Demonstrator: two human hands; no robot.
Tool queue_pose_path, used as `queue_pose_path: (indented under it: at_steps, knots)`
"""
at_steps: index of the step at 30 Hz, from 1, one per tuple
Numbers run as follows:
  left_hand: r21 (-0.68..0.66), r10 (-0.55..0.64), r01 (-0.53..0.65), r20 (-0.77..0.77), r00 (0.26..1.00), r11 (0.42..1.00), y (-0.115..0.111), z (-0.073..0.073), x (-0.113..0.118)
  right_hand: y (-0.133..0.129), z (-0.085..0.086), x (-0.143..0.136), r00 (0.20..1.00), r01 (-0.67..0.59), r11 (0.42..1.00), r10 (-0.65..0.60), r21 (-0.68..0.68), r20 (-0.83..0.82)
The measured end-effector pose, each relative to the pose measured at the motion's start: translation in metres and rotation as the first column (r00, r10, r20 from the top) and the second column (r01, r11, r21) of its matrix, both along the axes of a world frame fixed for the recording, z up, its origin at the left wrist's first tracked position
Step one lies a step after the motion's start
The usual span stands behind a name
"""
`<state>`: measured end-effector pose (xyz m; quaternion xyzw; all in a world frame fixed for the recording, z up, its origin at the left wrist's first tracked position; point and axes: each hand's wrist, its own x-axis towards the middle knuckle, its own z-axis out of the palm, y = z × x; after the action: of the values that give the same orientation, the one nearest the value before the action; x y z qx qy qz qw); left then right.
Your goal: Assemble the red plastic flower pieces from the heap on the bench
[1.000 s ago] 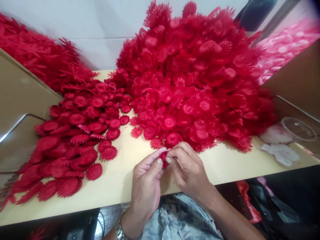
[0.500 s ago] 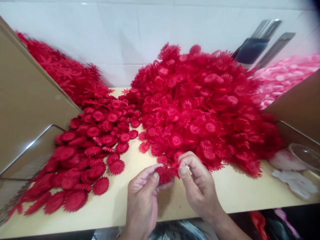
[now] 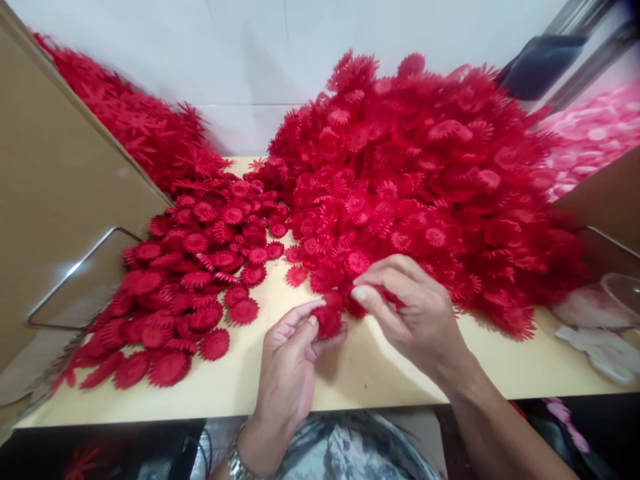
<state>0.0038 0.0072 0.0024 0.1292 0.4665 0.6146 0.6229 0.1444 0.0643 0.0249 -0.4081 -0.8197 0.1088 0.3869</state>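
Near the front of the table, my left hand (image 3: 295, 347) pinches a red flower piece (image 3: 329, 321) between thumb and fingers. Just to its right, my right hand (image 3: 405, 300) has its thumb and fingers bent toward each other by the edge of the large pile of red flower pieces (image 3: 380, 193). Red petals show beside its fingertips, but whether it holds any I cannot tell. Smaller, thicker red discs (image 3: 170, 367) lie heaped at the left. Behind them, red star-like pieces (image 3: 130, 120) rise along the cardboard.
Cardboard panels flank the table (image 3: 240, 393), one (image 3: 65, 173) bearing a metal wire handle (image 3: 75, 267). At the right are pink pieces (image 3: 595, 133), a clear round container (image 3: 623, 293) and crumpled white plastic (image 3: 597, 353). Dark and metal tools (image 3: 545, 63) lean on the wall.
My right hand has moved away from the piece in my left hand, up and right toward the large pile. My left hand still holds its red piece. The view has shifted.
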Motion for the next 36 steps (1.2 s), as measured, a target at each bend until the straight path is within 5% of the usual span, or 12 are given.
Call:
queue_pose_path:
  at_steps: [4,11,21,36]
  knots:
    - [0.061,-0.001,0.005,-0.061,0.998,0.998,-0.003,-0.005,0.007,-0.023,-0.008,-0.004,0.993,-0.106,0.955,0.091,-0.276,-0.069]
    - [0.126,-0.079,0.099,-0.153,0.985,0.987,-0.01,-0.011,0.014,-0.037,-0.022,-0.008,0.994,-0.001,0.987,-0.016,-0.159,-0.105]
    - [0.046,-0.061,0.075,-0.256,0.965,0.996,-0.01,-0.005,0.012,-0.048,-0.024,0.0,0.972,-0.053,0.961,-0.013,-0.273,-0.235]
    - [0.034,-0.224,0.265,-0.439,0.87,0.964,-0.02,-0.016,0.005,-0.044,-0.013,0.0,0.973,-0.217,0.908,0.17,-0.358,-0.158]
